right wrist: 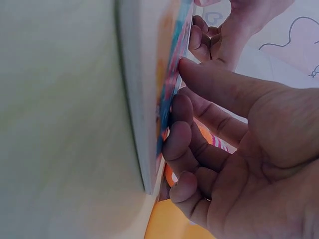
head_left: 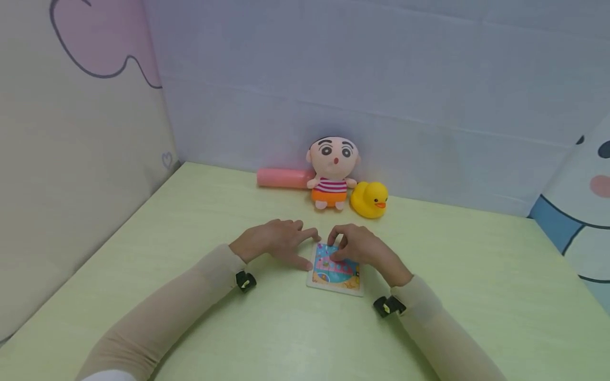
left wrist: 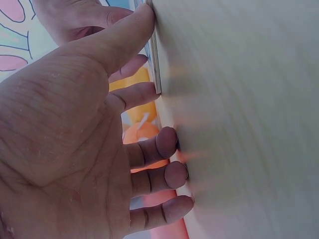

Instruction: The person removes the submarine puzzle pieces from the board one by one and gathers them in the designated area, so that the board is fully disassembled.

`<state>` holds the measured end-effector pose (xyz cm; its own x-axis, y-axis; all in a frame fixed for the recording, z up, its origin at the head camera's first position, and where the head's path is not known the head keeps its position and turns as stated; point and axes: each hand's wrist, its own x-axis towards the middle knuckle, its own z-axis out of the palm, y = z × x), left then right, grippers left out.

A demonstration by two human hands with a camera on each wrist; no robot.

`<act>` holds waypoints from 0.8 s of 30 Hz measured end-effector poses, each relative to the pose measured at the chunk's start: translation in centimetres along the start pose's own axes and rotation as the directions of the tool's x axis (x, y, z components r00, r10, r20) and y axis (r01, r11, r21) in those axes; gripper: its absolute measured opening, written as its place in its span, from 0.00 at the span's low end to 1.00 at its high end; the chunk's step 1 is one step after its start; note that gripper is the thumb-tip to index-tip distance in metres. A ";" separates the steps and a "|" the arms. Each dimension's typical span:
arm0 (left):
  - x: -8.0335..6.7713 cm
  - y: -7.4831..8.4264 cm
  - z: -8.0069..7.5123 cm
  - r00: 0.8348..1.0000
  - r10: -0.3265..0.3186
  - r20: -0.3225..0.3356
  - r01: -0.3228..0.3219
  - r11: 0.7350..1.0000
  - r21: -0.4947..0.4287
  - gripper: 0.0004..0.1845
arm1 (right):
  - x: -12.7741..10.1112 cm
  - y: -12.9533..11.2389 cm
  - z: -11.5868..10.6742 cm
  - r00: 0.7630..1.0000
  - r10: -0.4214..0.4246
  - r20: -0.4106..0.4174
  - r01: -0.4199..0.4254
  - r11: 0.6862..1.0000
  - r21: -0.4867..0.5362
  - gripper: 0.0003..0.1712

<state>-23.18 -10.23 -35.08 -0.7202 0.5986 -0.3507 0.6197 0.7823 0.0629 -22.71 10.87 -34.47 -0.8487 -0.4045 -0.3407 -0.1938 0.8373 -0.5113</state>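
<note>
This looks like a child's play corner. A pale green tabletop [head_left: 200,222] is enclosed by padded walls printed with pastel cartoon figures [head_left: 102,39]. Along its far edge sit a plush boy doll in a striped shirt [head_left: 332,172], a yellow rubber duck [head_left: 369,199] and a pink foam cylinder [head_left: 282,178].

Beige sleeves [head_left: 181,309]; small black wrist cameras [head_left: 245,281].

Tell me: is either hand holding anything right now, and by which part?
Nothing is lifted. The right hand presses its fingertips on the top face of the flat square picture puzzle; the left hand touches that puzzle's left edge with its thumb.
</note>
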 end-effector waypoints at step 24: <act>0.2 0.0 0.1 1.000 -0.016 0.003 0.016 1.000 0.004 0.37 | -0.2 0.2 -0.2 1.000 -0.021 -0.004 0.021 1.000 0.023 0.14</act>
<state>-23.25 -10.13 -35.24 -0.7292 0.5854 -0.3544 0.6093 0.7912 0.0532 -22.65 11.16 -34.38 -0.8463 -0.4204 -0.3271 -0.2000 0.8200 -0.5363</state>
